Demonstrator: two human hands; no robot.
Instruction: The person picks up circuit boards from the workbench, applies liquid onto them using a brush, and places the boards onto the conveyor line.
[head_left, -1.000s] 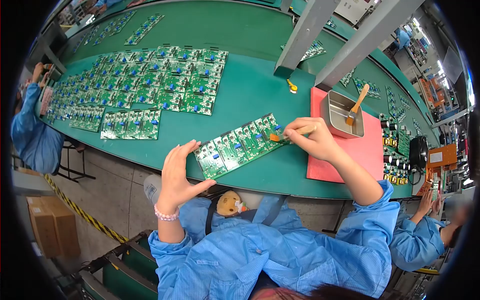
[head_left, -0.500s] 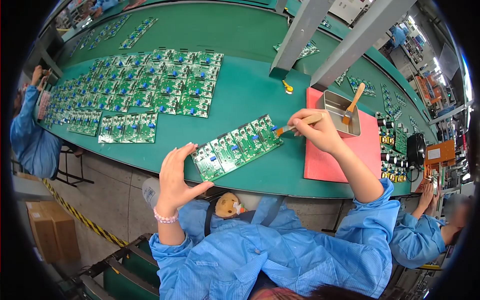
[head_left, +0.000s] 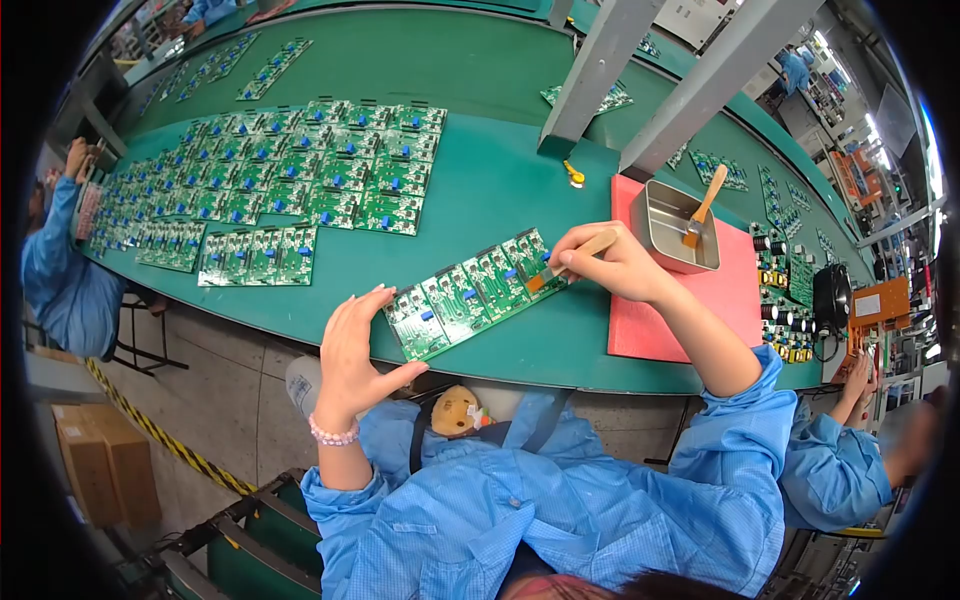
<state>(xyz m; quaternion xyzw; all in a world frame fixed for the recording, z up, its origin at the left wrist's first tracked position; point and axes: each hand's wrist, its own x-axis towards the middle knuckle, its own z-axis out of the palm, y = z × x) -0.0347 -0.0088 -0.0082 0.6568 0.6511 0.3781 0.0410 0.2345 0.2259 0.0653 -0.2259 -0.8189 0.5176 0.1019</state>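
A green circuit board panel (head_left: 470,296) with blue components lies tilted on the green table in front of me. My left hand (head_left: 350,355) rests at its left end, fingers stretched and thumb spread along the near side. My right hand (head_left: 615,262) grips a wooden-handled brush (head_left: 598,243). The orange-brown bristles are down at the right part of the panel. To the right, a metal tin (head_left: 668,228) sits on a red mat (head_left: 655,330), with a second brush (head_left: 708,205) leaning inside it.
Rows of similar circuit boards (head_left: 290,165) cover the table's left side. Grey posts (head_left: 700,95) rise at the back, near a small yellow object (head_left: 573,174). Boards with tall components (head_left: 785,300) stand right of the mat. Co-workers in blue sit left (head_left: 75,275) and right (head_left: 835,465).
My right hand has shifted slightly left and down, carrying the brush tip from the panel's right end further onto the board. My left hand stays about where it was.
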